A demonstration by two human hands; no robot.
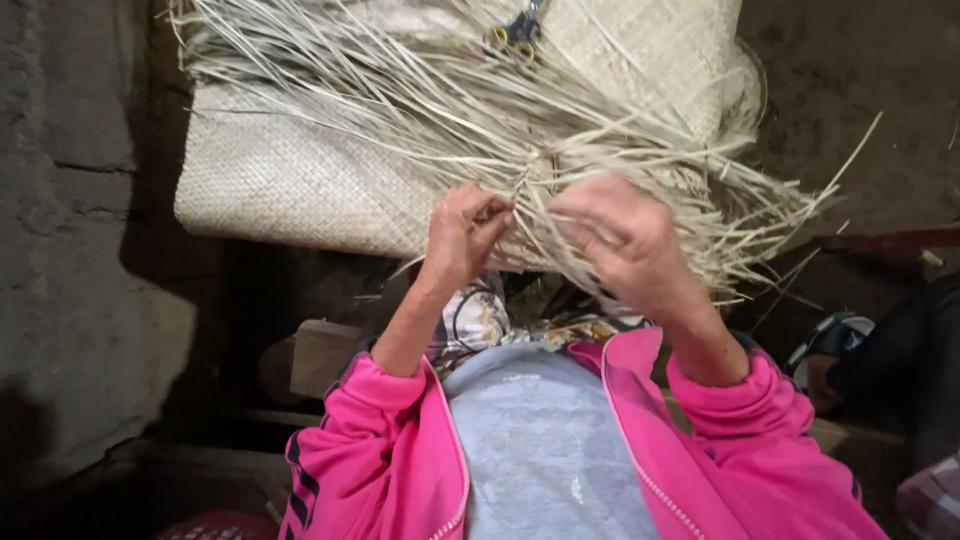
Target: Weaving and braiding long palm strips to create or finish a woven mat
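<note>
A pale woven mat point(290, 180) lies folded on the dark floor, loose straw strips point(420, 95) fanning over it. The left hand point(462, 235) pinches a few strips at the mat's near edge. Just beside it, the blurred right hand point(622, 240) curls over more strips. Scissors point(518, 32) rest on top.

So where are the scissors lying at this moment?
In the head view, the scissors lie at the top centre, on the woven mat among loose straw strips, beyond both hands.

Pale dry straw strips point(560, 140), loose fan, over half-woven mat point(290, 180)
</note>
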